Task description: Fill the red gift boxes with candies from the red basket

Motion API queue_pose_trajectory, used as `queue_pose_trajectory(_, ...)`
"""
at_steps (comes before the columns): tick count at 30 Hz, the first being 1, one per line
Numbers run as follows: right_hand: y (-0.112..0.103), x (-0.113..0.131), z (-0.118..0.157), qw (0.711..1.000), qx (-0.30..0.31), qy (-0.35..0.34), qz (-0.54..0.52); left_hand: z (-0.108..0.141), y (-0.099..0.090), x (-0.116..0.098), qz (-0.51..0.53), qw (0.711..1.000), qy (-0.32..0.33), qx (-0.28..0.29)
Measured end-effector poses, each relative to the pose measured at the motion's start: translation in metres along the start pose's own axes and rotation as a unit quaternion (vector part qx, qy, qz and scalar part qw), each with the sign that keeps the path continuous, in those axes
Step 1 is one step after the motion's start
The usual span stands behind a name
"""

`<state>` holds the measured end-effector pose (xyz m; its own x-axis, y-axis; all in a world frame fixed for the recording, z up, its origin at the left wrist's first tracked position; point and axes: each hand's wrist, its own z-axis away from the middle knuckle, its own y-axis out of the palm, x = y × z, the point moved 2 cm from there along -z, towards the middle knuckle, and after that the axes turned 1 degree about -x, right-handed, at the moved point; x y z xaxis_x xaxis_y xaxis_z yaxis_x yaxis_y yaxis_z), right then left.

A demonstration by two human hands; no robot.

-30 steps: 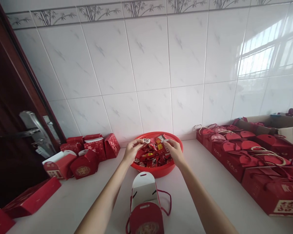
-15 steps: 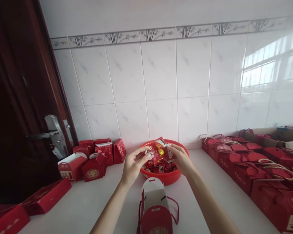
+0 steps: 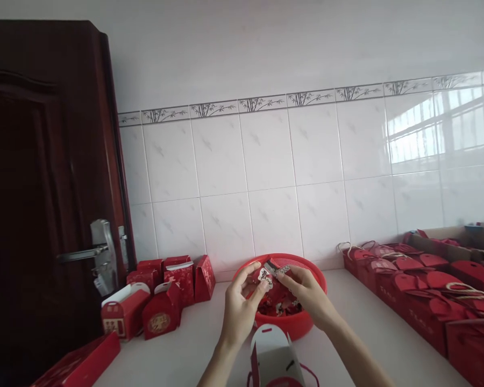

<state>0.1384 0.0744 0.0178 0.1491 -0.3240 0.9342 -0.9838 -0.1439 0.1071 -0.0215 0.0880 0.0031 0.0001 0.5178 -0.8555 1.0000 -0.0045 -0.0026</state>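
Observation:
Over a round red plastic basket (image 3: 319, 277), my left hand (image 3: 241, 303) is closed with thumb and fingers on a wrapped candy (image 3: 265, 276) in a red and white wrapper. My right hand (image 3: 311, 296) pinches a small packet (image 3: 281, 270) with a pale dotted edge. The two wrappers nearly meet, and the fingers hide part of each. Below them, more red wrapped pieces (image 3: 280, 308) lie in the basket. An open red gift box (image 3: 271, 339) with a white inside and a red cord handle stands in front of the basket, cut off by the lower edge.
Several red gift boxes (image 3: 161, 317) stand at the left near a dark wooden door (image 3: 44, 177) with a metal handle. Rows of red boxes with cord handles (image 3: 411, 293) line the right side, with a cardboard carton (image 3: 452, 236) behind. A white tiled wall (image 3: 270, 220) backs the counter.
The view has tilted up and shifted left, so the basket and boxes appear lower and farther right. My hands have come closer together, bringing the wrapped candy and packet nearly edge to edge.

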Motion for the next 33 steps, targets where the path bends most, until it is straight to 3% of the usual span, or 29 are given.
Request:
queue_pose_trajectory(13, 0.002, -0.001, 0.002, 0.999, 0.046, 0.003, 0.014, 0.003, 0.002, -0.001, -0.053, 0.998, 0.033, 0.022)
queue_pose_trajectory(18, -0.005, 0.010, 0.006, 0.998, 0.063, 0.010, 0.026, 0.000, -0.003, -0.014, -0.049, 0.996, 0.068, -0.026)
queue_pose_trajectory(21, -0.013, 0.019, 0.013, 0.989, 0.110, 0.028, 0.091, -0.004, -0.013, -0.025, -0.088, 0.992, 0.076, -0.048)
queue_pose_trajectory(23, -0.018, 0.026, 0.018, 0.974, 0.159, 0.024, 0.163, -0.007, -0.021, -0.031, -0.136, 0.988, 0.069, -0.008)
queue_pose_trajectory(26, -0.023, 0.031, 0.025, 0.945, 0.213, 0.030, 0.245, -0.005, -0.027, -0.036, -0.227, 0.965, 0.029, 0.130)
queue_pose_trajectory(29, -0.021, 0.034, 0.030, 0.927, 0.228, 0.036, 0.295, 0.004, -0.026, -0.038, -0.321, 0.906, -0.028, 0.274)
queue_pose_trajectory(33, -0.012, 0.036, 0.033, 0.913, 0.195, 0.021, 0.358, 0.015, -0.019, -0.038, -0.392, 0.831, -0.093, 0.384)
